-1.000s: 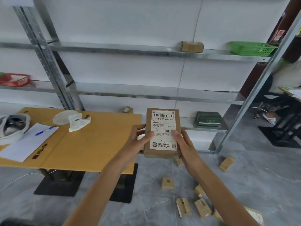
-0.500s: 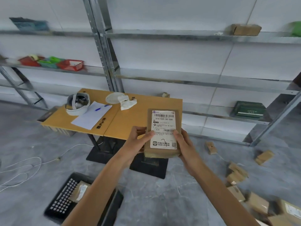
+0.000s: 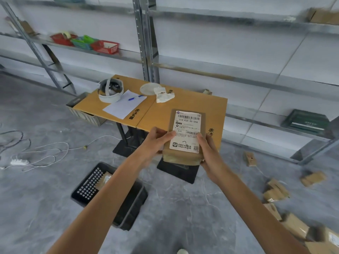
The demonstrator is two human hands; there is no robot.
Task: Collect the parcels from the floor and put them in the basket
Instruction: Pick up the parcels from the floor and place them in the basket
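The black perforated plastic basket (image 3: 86, 187) has drawn nearer below, and left hand (image 3: 156, 142) and right hand (image 3: 209, 153) clasp the labelled brown cardboard parcel (image 3: 185, 136) by its sides, seemingly to carry it over.

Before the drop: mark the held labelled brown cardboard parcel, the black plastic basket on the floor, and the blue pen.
Labelled brown cardboard parcel (image 3: 186, 125): head view, white label.
Black plastic basket (image 3: 88, 186): head view, perforated left wall.
Blue pen (image 3: 135, 97): head view, barrel.
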